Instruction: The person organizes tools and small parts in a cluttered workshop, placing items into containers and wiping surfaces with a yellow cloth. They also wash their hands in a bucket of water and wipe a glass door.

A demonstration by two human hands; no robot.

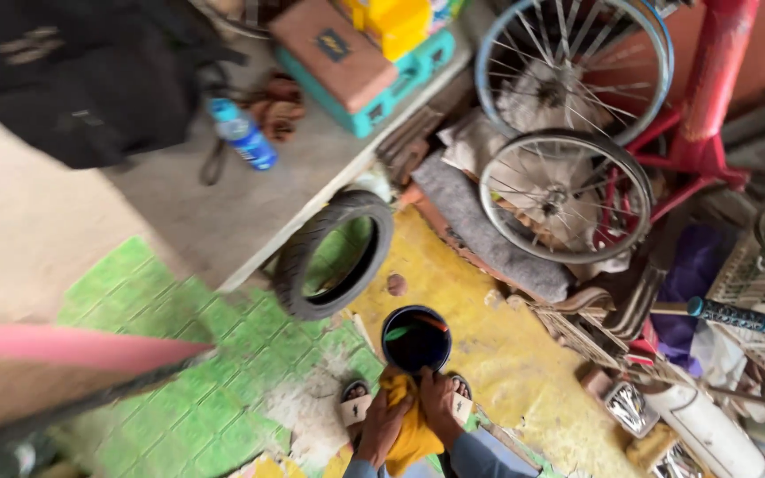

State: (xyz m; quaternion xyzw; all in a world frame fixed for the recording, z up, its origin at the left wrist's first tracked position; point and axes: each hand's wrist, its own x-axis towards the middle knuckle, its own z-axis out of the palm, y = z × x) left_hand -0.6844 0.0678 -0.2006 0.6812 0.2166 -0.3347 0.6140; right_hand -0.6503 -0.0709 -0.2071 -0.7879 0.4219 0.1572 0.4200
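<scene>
Head view, looking down. Both hands low in the middle, wrapped around a yellow cloth (411, 423). Left hand (381, 427) closed on the cloth's left side, fingers (389, 404) curled tight into the fabric, no gap showing. Right hand (441, 404) clamped on the cloth's upper right part, fingers bent over the top edge, likewise closed. Cloth bunched between the two palms, hanging down past the wrists toward grey sleeves.

Just beyond the fingertips, a dark round bucket (416, 338) standing upright on the yellow floor, dark inside, with a green streak and an orange one near the rim. Cloth's top edge touching or nearly touching the bucket's near rim; cannot tell which. Under the hands, two sandalled feet (355, 403), one to each side of the cloth.

Farther from the fingers, up and to the left, a black tyre (335, 255) leaning at the edge of a grey step. Well beyond, a blue bottle (243, 134) lying on the concrete. Up and right of the fingers, two spoked wheels (565, 195) beside a red frame (710, 97).
</scene>
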